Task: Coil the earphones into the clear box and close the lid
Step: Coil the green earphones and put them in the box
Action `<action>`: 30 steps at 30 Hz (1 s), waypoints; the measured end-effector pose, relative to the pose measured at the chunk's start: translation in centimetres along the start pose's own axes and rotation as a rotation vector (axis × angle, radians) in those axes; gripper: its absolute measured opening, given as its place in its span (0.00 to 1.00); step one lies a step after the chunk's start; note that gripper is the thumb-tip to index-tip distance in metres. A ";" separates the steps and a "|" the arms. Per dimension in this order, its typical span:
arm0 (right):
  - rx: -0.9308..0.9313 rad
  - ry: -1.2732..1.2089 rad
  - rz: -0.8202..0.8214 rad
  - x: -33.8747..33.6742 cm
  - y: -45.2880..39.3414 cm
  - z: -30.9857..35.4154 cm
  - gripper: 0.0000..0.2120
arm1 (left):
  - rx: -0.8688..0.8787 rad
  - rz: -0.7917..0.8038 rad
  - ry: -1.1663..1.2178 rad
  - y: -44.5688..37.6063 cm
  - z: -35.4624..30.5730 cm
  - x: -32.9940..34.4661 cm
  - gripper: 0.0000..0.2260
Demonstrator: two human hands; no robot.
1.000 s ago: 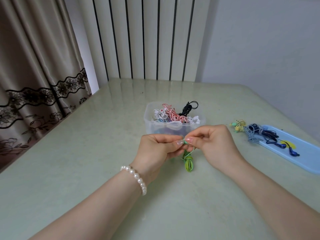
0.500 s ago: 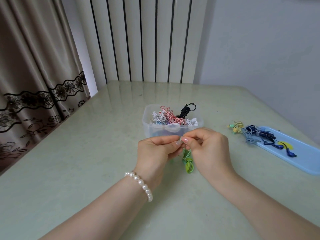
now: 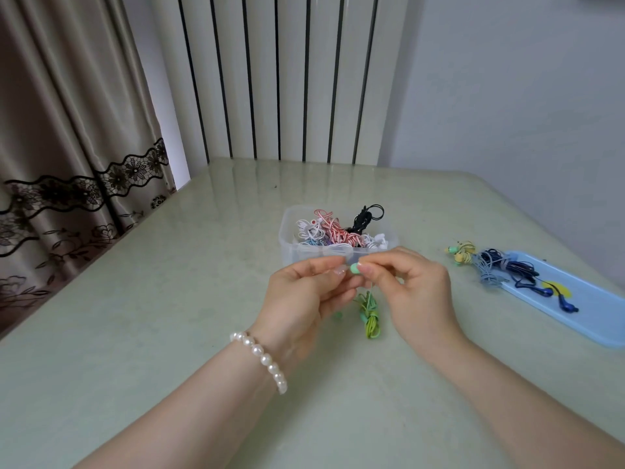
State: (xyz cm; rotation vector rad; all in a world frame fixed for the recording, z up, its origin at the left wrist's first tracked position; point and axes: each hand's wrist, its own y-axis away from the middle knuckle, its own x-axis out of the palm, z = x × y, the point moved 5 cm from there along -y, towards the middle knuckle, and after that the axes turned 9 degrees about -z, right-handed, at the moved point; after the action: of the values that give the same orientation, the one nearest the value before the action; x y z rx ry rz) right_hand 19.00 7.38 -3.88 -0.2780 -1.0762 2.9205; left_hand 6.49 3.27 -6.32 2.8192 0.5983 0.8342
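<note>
Pale green and glossy, the table (image 3: 169, 333) runs back to a white ribbed radiator and a beige curtain with dark lace trim. One clear box (image 3: 297, 247) stands open on it, holding several coiled earphones: white, red-and-white striped and black bundles, too tangled for me to count exactly.

Just in front of the box I hold both hands together. My left hand (image 3: 304, 296), with one pearl bracelet (image 3: 262, 358) on the wrist, and my right hand (image 3: 412, 292) meet fingertip to fingertip, each grip pinching the green earphones (image 3: 370, 314). One mint earbud shows between my fingertips, and the coiled green cord hangs below them, its lower end near or on the table; I cannot tell which.

Right of the box, well apart, lies one light blue tray (image 3: 595, 319). Dark blue earphones (image 3: 527, 275) rest partly on it, with a grey-blue bundle and a yellow pair beside them toward the box.
</note>
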 end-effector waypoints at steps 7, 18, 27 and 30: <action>0.384 -0.223 0.125 0.3 -0.3 -1.5 0.05 | -0.012 0.073 -0.048 -0.3 -0.2 0.0 0.07; 0.568 -0.381 0.190 0.8 0.1 -1.1 0.10 | 0.037 0.105 -0.086 -0.5 -0.1 0.1 0.08; 0.470 -0.287 0.112 0.5 -0.1 -0.5 0.04 | 0.164 0.069 -0.135 -0.5 -0.1 0.0 0.05; 0.413 -0.245 0.094 0.2 -0.5 0.0 0.04 | 0.155 0.104 -0.123 -0.5 -0.2 0.3 0.08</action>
State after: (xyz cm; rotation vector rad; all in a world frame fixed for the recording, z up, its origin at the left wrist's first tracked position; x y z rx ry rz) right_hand 18.81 7.78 -3.60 0.0413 -0.4572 3.2269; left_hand 6.50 3.83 -6.10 3.0384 0.5229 0.6502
